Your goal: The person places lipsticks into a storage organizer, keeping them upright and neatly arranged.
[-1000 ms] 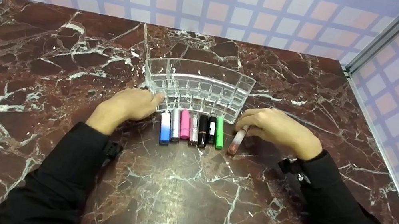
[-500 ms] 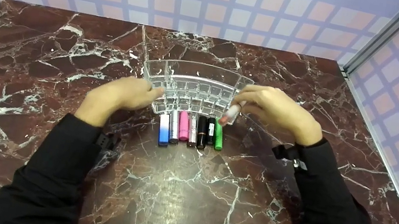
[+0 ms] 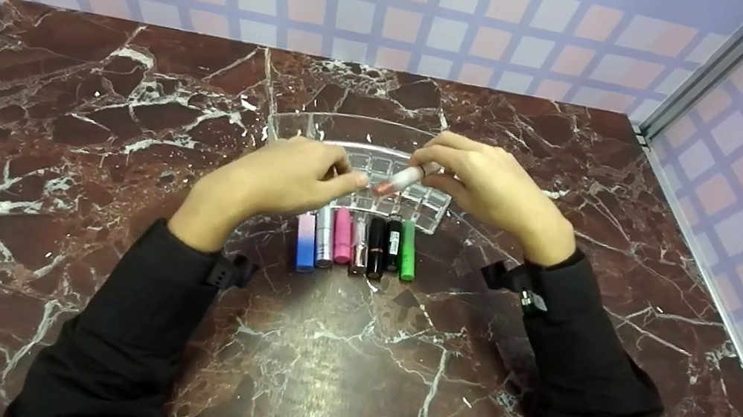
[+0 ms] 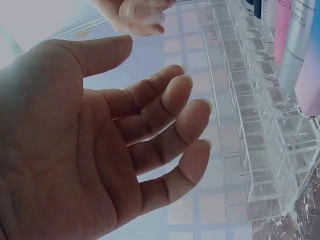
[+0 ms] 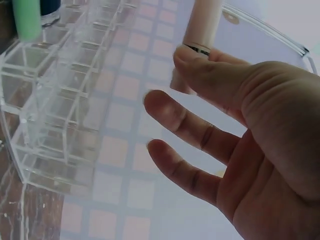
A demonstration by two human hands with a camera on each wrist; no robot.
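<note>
Thumb and index finger of my right hand [image 3: 495,191] pinch a lipstick tube [image 3: 403,179], pale with a reddish-brown end, tilted down to the left above the clear acrylic organizer [image 3: 431,220]. In the right wrist view, the tube [image 5: 204,25] shows a dark band by the thumb, and the other fingers are loosely bent. My left hand [image 3: 279,174] hovers over the organizer's left side, thumb tip near the tube's reddish end. In the left wrist view the left palm [image 4: 100,135] is bare and its fingers are relaxed.
Along the organizer's front lies a row of lipsticks: a pink-and-blue one [image 3: 305,246], a pink one [image 3: 343,238], a green one [image 3: 408,252], plus silver and black ones between. The marbled table [image 3: 344,370] meets checkered panels [image 3: 404,10] at the back and sides.
My right hand has lifted the tube off the table and carried it up and left over the organizer. The left hand has left the organizer's left edge and moved right toward the tube.
</note>
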